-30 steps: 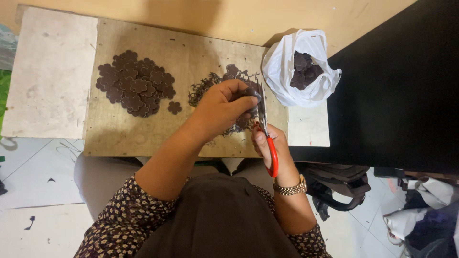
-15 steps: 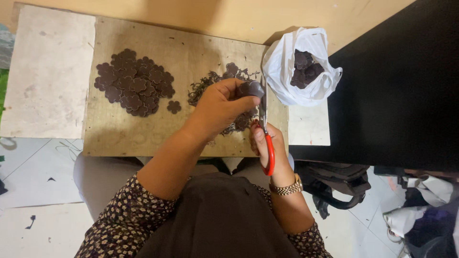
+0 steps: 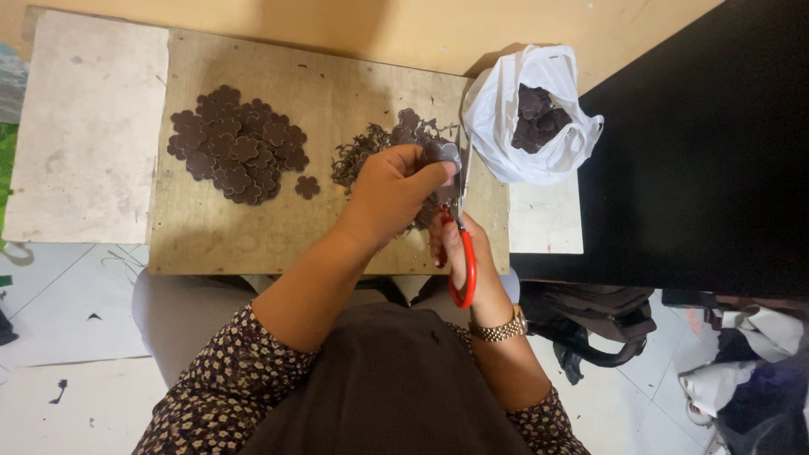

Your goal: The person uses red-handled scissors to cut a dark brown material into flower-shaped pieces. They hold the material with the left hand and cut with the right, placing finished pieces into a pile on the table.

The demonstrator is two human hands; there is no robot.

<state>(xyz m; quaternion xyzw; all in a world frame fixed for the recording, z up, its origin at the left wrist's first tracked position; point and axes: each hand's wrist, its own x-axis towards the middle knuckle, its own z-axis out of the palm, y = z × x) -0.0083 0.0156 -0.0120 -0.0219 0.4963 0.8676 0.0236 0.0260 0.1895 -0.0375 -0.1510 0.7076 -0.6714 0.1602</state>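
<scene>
Left hand (image 3: 392, 190) pinches a dark brown flower-shaped cutout (image 3: 442, 153) | right hand (image 3: 462, 244) grips red-handled scissors (image 3: 460, 253) | done: trimmed pile (image 3: 238, 145) | left: white plastic bag's pieces (image 3: 539, 114)

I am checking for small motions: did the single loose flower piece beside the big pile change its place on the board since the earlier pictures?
No. The single flower piece lies at the same spot, just right of the big pile, on the wooden board.

Pale tiled floor (image 3: 67, 337), tan wall (image 3: 379, 25), black cabinet (image 3: 699, 152) at right.
</scene>
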